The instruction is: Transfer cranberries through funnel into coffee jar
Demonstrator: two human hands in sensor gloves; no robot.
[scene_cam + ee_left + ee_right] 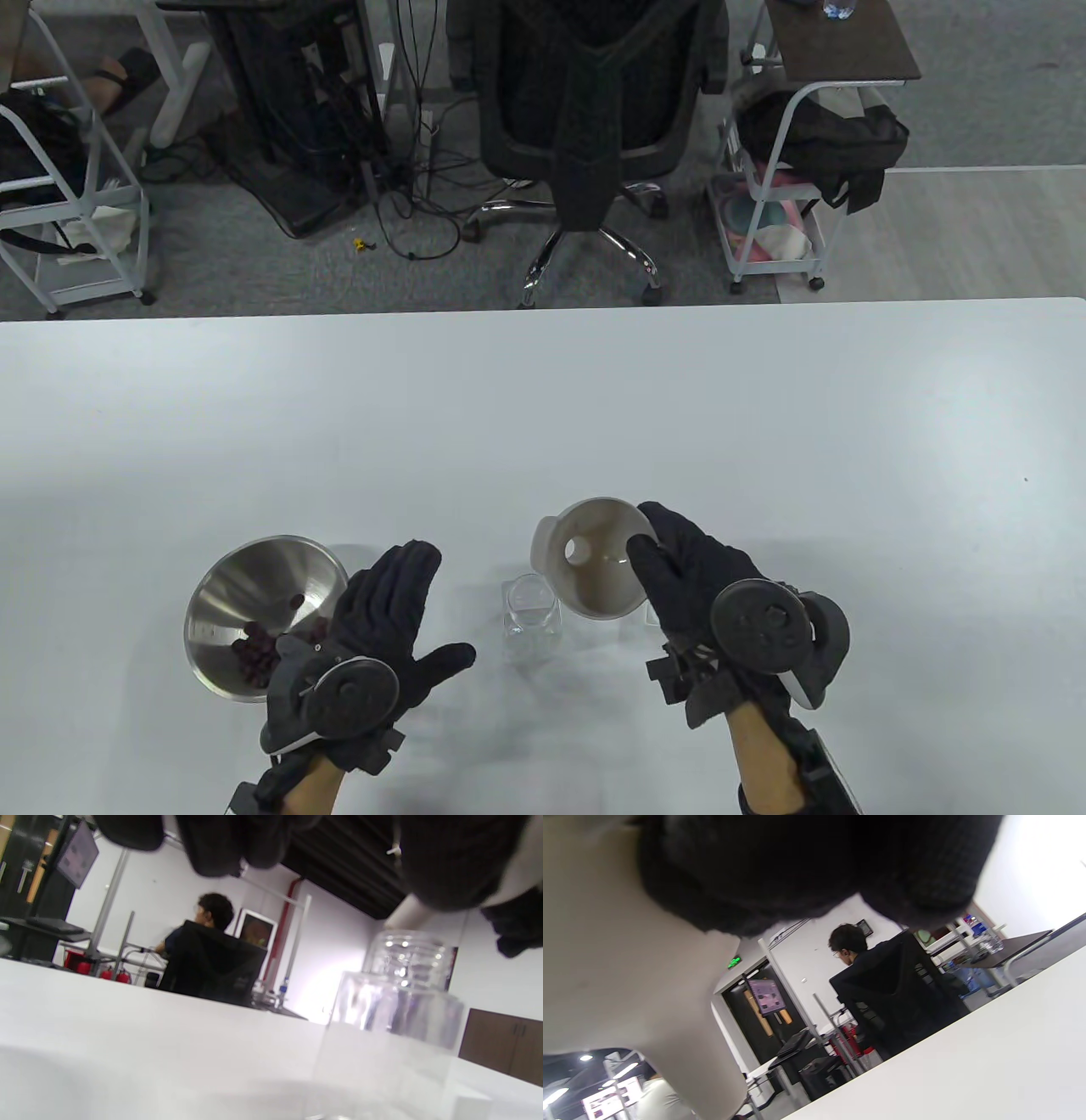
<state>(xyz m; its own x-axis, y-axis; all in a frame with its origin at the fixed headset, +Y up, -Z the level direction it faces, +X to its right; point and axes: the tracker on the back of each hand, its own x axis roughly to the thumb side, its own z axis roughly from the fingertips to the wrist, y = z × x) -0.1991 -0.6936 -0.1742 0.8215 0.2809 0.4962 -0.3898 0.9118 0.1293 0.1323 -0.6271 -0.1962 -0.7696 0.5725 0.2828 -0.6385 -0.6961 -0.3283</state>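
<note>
A clear glass jar (532,617) stands open on the white table (543,399); it also shows close up in the left wrist view (394,1014). My right hand (679,560) grips the rim of a cream funnel (590,556) and holds it tilted just above and right of the jar. The funnel's outside fills the right wrist view (619,976). A steel bowl (259,615) with dark cranberries (254,654) sits at the left. My left hand (382,615) hovers open between bowl and jar, holding nothing.
An office chair (594,127) and wire carts (772,221) stand beyond the table's far edge. A small clear object (652,613) lies partly hidden under my right hand.
</note>
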